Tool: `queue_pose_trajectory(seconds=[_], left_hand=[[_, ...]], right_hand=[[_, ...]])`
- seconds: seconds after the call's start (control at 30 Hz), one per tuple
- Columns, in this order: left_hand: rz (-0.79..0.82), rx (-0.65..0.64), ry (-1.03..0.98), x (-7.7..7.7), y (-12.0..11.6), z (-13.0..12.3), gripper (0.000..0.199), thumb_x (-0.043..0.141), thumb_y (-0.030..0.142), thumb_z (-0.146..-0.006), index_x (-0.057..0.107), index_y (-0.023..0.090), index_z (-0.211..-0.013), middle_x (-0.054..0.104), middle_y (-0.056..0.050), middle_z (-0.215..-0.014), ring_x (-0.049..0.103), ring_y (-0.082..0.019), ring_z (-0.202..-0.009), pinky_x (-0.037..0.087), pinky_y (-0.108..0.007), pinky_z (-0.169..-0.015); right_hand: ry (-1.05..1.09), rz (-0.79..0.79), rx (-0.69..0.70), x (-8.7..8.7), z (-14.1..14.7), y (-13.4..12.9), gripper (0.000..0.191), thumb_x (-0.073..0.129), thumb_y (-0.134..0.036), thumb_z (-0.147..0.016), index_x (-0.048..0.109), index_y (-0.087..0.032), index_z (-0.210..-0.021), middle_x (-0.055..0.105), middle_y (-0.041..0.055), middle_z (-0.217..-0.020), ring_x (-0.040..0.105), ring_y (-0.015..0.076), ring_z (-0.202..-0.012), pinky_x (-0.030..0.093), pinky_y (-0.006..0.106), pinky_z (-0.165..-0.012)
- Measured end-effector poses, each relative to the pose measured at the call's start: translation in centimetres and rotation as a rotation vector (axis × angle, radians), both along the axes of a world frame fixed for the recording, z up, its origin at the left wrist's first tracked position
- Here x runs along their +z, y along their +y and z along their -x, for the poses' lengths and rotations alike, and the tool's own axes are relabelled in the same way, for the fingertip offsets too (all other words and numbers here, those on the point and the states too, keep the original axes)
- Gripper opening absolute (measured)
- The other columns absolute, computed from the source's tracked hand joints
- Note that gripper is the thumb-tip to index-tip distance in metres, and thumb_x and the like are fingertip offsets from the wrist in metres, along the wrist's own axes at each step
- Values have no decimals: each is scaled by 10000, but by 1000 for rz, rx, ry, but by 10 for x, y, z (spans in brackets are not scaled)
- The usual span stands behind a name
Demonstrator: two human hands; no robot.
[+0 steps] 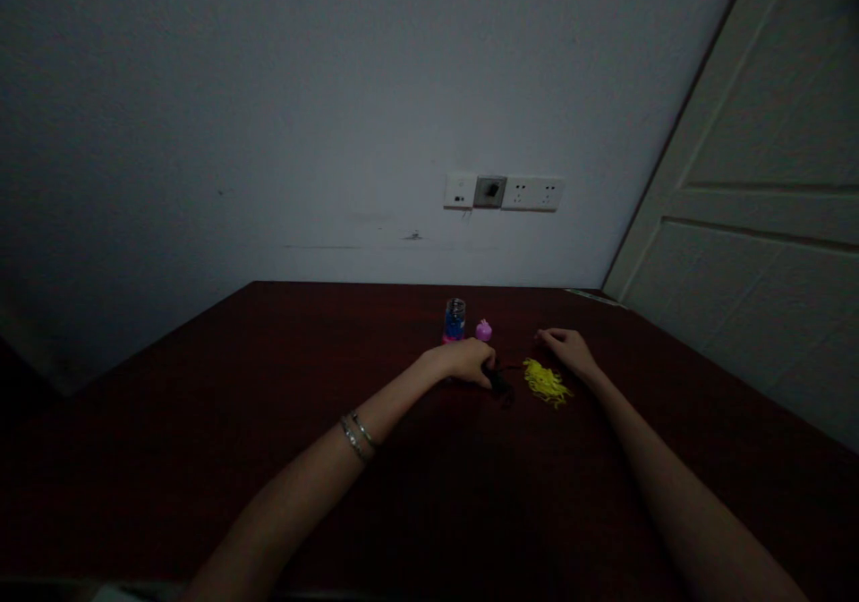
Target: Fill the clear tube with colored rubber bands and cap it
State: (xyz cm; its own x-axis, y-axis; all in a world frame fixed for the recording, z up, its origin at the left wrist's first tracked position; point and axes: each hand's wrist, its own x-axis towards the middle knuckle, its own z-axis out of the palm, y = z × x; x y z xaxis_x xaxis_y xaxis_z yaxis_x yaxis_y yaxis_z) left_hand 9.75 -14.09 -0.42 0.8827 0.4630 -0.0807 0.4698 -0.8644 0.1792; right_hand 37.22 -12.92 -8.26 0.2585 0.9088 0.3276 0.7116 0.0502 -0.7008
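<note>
My left hand (470,360) reaches in from the left, fingers curled down onto a small heap of dark yarn-like strands (502,389), its fingertips closed on them. One dark strand stretches from the heap toward a pile of yellow strands (547,383). Just behind and right of that pile rests my right hand (567,347), fingers bent together; whatever they hold, if anything, is hidden. Behind my left hand stands a clear jar (455,317) with blue contents and a pink band low down, its base partly covered by the hand. A small pink-purple knobbed object (484,330) sits beside the jar.
The dark reddish-brown table (282,360) runs back to a pale wall (301,119). Sockets and switches (533,193) are set in the wall above the table. A panelled door (758,199) stands along the right side. The light is dim.
</note>
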Motion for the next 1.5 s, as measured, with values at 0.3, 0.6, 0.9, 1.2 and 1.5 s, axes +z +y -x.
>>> queue_pose_trajectory(seconds=[0.3,0.6,0.9,1.2,1.5], left_hand=[[-49,-13,-32,-4,-14,-5,318,603,386,-738,608,148,-950,618,-100,-961,582,-198,-858,433,-255,-677],[-18,-22,-74,-10,-13,-8,152,554,144,-724,630,135,-855,646,-68,-833,586,-154,-734,421,-225,-616],[-2,-24,-275,37,2,10,205,546,105,-692,653,104,-867,653,-62,-830,562,-125,-735,410,-224,-673],[184,69,-386,107,48,36,298,550,175,-645,648,60,-902,643,-79,-790,535,-116,-671,397,-239,-623],[246,67,-298,99,85,39,289,568,196,-604,674,63,-838,638,-69,-725,513,-114,-620,375,-248,-595]], right_hand=[[-12,-5,-6,1,0,-1,412,460,-489,-716,703,-156,-723,703,72,-752,622,233,-732,427,289,-648],[-20,-2,-9,0,0,0,400,454,-480,-723,698,-163,-710,704,66,-754,624,235,-749,422,291,-662],[-35,4,-5,-3,-3,3,408,451,-484,-727,705,-164,-738,706,67,-775,623,239,-760,428,292,-662],[-33,9,13,-5,-3,3,416,438,-479,-739,699,-156,-745,705,72,-780,631,244,-782,430,296,-686],[-31,16,14,-7,-5,5,421,439,-479,-736,700,-150,-768,705,70,-787,629,239,-773,423,294,-676]])
